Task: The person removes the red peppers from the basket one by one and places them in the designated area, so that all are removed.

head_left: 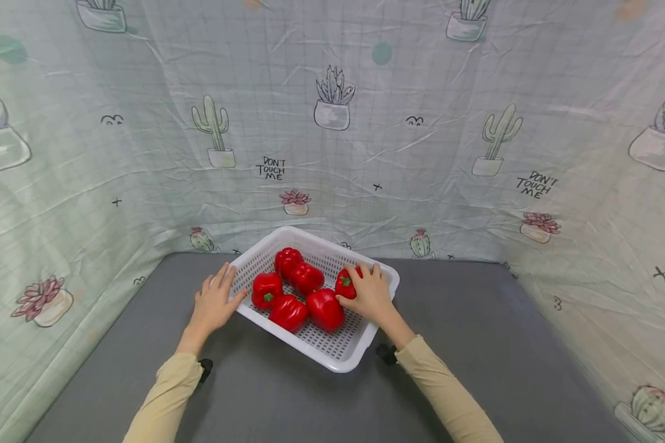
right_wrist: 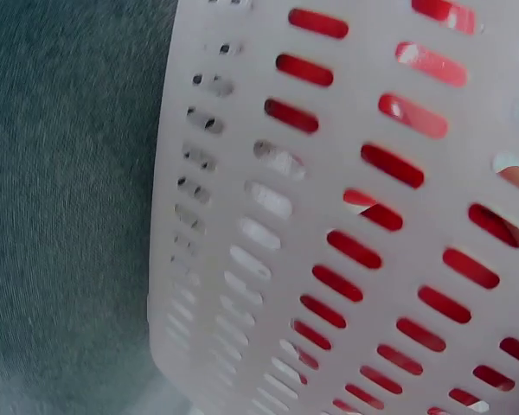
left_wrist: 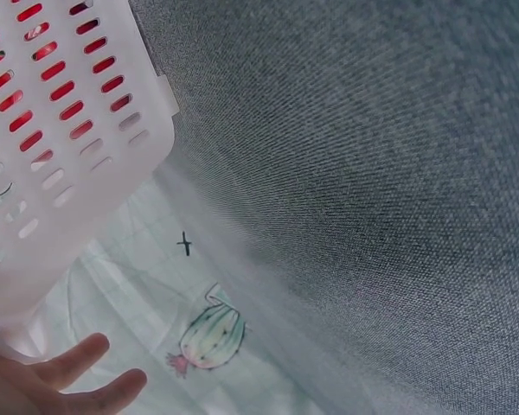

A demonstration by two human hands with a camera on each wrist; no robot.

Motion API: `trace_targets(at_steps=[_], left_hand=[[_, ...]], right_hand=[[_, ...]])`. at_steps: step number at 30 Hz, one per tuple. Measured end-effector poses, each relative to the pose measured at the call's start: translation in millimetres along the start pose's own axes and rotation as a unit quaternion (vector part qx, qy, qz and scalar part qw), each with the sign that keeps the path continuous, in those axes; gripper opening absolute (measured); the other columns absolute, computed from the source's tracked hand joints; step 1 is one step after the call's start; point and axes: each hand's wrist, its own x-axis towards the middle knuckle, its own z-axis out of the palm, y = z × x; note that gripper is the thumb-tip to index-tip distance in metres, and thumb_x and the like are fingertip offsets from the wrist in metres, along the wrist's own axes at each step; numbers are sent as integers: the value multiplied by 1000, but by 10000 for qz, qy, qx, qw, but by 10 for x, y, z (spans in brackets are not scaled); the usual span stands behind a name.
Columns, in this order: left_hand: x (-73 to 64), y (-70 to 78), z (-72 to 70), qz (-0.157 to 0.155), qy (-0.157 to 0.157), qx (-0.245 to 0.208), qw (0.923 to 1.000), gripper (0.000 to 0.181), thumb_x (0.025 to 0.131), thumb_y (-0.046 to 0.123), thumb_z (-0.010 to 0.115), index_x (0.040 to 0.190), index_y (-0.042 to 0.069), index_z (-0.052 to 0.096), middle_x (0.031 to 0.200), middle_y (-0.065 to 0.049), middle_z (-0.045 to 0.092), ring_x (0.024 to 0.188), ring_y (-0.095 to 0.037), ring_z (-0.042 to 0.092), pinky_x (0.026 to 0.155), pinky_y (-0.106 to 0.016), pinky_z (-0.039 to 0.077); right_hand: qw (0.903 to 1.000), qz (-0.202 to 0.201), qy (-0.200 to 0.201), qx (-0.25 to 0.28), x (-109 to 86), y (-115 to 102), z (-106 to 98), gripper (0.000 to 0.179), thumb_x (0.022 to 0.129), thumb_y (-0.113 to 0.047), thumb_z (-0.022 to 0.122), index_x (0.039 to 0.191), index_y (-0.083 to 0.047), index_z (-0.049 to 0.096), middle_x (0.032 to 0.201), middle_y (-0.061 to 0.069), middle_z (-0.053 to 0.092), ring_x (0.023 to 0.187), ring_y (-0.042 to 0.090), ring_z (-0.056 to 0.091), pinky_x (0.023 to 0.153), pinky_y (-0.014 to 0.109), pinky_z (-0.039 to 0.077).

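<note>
A white perforated plastic basket point(head_left: 310, 352) sits at an angle on the grey surface, with several glossy red bell peppers inside. My right hand point(head_left: 370, 294) reaches over the basket's right side and grips a red bell pepper point(head_left: 345, 284), its green stem showing. Close by lies a large bell pepper point(head_left: 325, 311). At the basket's left corner, my left hand point(head_left: 213, 301) touches the rim, fingers spread and fairly straight. In the left wrist view, two straight fingers point(left_wrist: 86, 354) show beside the basket wall point(left_wrist: 69, 138). The right wrist view shows red through the slotted wall point(right_wrist: 242, 216); the hand is mostly hidden there.
More bell peppers point(head_left: 307, 279) lie in the basket's left and middle parts. The grey cloth-covered surface point(head_left: 454, 307) extends around the basket. A cactus-print curtain point(head_left: 366, 160) hangs behind and along both sides.
</note>
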Motion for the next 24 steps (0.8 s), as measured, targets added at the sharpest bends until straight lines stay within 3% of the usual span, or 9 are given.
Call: trace_targets(at_steps=[7,24], left_hand=[[1,21,-11,-23,-27,5,10000,65,86,37,51,138,2,30,144,-21,25,122,-49,29,83,-70,29],[3,31,-15,-26,-1,17,10000,65,86,36,51,137,1,31,143,-22,26,121,-49,29,83,-69,30]], right_hand=[[9996,-141,-27,-254,3,12,-38,70,67,-51,69,125,-19,47,114,9,52,97,29,45,79,46,43],[9989,-15,113,453,-138,-27,-281,75,59,-42,78,122,-15,48,115,8,53,95,26,46,78,44,46]])
